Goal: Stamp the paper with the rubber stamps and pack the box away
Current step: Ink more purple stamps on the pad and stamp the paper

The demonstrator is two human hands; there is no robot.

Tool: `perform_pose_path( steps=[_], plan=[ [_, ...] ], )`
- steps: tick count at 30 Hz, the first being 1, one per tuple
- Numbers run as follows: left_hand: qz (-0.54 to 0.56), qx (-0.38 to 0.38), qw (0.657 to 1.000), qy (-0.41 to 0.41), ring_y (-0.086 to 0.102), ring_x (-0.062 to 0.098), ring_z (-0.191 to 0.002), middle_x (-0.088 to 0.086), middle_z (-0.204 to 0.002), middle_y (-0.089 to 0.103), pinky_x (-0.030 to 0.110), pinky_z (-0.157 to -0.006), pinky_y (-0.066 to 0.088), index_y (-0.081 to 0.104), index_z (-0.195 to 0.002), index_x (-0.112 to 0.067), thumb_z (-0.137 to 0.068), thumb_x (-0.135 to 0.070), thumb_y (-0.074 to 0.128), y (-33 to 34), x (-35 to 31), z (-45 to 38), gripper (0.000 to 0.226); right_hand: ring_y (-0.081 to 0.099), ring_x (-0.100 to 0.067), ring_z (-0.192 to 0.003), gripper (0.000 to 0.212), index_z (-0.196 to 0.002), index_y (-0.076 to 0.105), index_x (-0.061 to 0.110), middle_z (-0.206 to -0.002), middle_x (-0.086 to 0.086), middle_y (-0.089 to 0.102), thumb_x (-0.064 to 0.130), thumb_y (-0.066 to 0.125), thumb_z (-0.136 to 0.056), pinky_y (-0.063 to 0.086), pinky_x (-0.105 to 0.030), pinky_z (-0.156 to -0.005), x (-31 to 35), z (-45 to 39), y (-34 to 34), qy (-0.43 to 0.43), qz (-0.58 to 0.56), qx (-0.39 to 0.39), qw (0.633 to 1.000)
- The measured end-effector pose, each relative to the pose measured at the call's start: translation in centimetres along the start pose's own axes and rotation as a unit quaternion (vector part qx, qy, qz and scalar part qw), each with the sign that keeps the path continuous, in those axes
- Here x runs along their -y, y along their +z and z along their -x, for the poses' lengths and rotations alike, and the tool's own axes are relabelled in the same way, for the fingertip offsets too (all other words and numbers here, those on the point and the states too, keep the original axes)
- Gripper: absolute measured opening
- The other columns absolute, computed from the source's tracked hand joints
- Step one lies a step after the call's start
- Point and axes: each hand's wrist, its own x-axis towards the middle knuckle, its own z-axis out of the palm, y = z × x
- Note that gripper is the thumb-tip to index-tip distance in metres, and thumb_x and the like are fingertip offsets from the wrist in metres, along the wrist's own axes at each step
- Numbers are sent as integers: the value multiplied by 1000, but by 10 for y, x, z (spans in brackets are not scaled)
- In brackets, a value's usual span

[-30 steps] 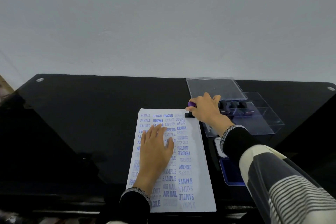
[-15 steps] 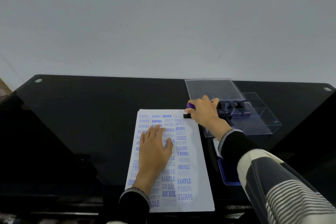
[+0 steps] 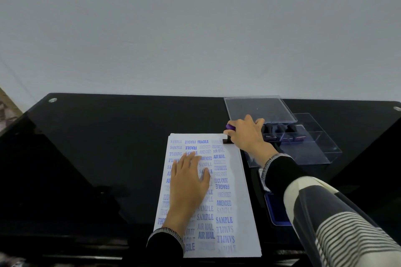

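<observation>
Blue-inked paper (image 3: 234, 180) on black table (image 3: 97, 147) reading SAMPLE, FRAGILE, AIR MAIL, AMENDED, FAX OUT. Left hand (image 3: 188, 184) lying flat on it; right hand (image 3: 247, 134) gripping purple-handled stamp (image 3: 229, 136) at top-right corner, beside clear box (image 3: 303, 149).

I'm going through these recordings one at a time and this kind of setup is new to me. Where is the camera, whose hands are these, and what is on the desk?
There is no machine here: the camera sits on a person's head and looks forward and down, so you see that person's own two arms. The left hand lies flat on a sheet of paper that carries many blue prints such as SAMPLE, FRAGILE and AIR MAIL. The right hand grips a rubber stamp with a purple top, its dark base down at the paper's far right corner. Behind that hand stands an open clear plastic box with more stamps in a row inside, and its clear lid lies just beyond. A blue ink pad shows beside the paper, partly hidden by the right sleeve. Everything rests on a glossy black table.
</observation>
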Motion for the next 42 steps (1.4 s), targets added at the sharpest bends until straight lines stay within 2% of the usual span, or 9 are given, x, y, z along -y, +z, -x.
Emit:
perform_pose_path(
  steps=[14, 20, 27, 36, 39, 42],
  plan=[
    [8, -5, 1000, 2, 17, 11, -146, -8, -154, 31, 29, -119, 2, 40, -142, -24, -97, -43, 43, -1, -1, 1, 49, 40, -20, -108, 22, -114, 57, 27, -104, 1, 60, 34, 48, -95, 22, -41, -87, -4, 21, 4, -11, -5, -24, 1000],
    [4, -8, 1000, 0, 17, 10, -145, -9, -154, 31, 30, -120, 3, 39, -143, -25, -97, -45, 43, 1, -1, 0, 50, 40, -21, -110, 18, -109, 60, 26, -95, 4, 56, 30, 48, -96, 22, -42, -89, -1, 8, 2, -9, 3, -10, 1000],
    [-3, -9, 1000, 8, 16, 9, -145, -10, -154, 30, 26, -117, -2, 38, -143, -26, -97, -46, 41, 0, 1, 0, 50, 41, -22, -113, 21, -111, 60, 25, -105, 3, 63, 29, 45, -97, 24, -44, -90, 1, -2, 0, -4, 37, 4, 999],
    [-1, -10, 1000, 4, 16, 10, -146, -9, -154, 30, 28, -118, 1, 39, -143, -26, -97, -46, 42, 2, 1, 0, 50, 41, -21, -109, 20, -111, 58, 26, -100, -1, 55, 36, 49, -96, 21, -41, -88, -1, 16, 3, 1, -26, -22, 999],
    [-2, -11, 1000, 7, 17, 10, -145, -8, -154, 31, 28, -119, 1, 40, -143, -25, -97, -45, 43, 1, 1, 0, 50, 39, -21, -107, 24, -115, 56, 25, -90, 3, 44, 36, 46, -97, 22, -41, -88, -1, 23, 0, -5, -12, -27, 1000],
    [1, -13, 1000, 10, 17, 10, -145, -8, -153, 32, 29, -120, 2, 41, -142, -24, -97, -44, 43, 1, 1, 0, 49, 38, -20, -106, 24, -116, 56, 25, -88, 5, 43, 36, 46, -97, 22, -41, -87, 0, 25, -1, -9, -2, -23, 1000]
  ],
)
